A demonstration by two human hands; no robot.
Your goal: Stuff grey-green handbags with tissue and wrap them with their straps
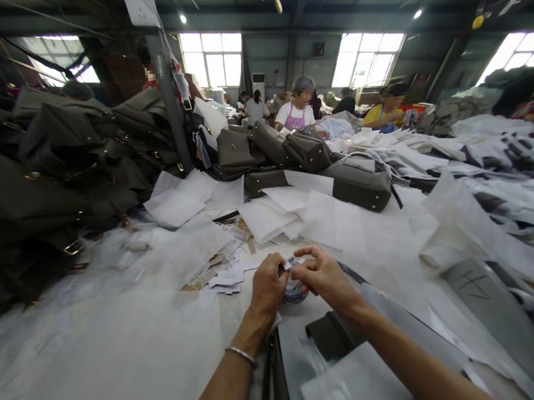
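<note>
My left hand [269,285] is closed, with a small white tag-like piece [287,265] showing at its thumb and fingertips. Close against it, my right hand [324,276] pinches with thumb and forefinger near that piece, its other fingers loosely bent. What lies in this pinch is too small to make out. Just below the fingertips sits a coil of grey cord or strap [295,296], partly hidden by both hands. Under my forearms lies a grey panel-like piece with a dark strap loop [331,334] and a folded white sheet [355,385] on it.
Dark grey bags [24,186] are heaped at the left, and more bags [361,184] lie ahead. White paper sheets [276,215] and small white cards [228,278] cover the table. A metal post [172,107] rises behind. Co-workers [296,114] sit farther back.
</note>
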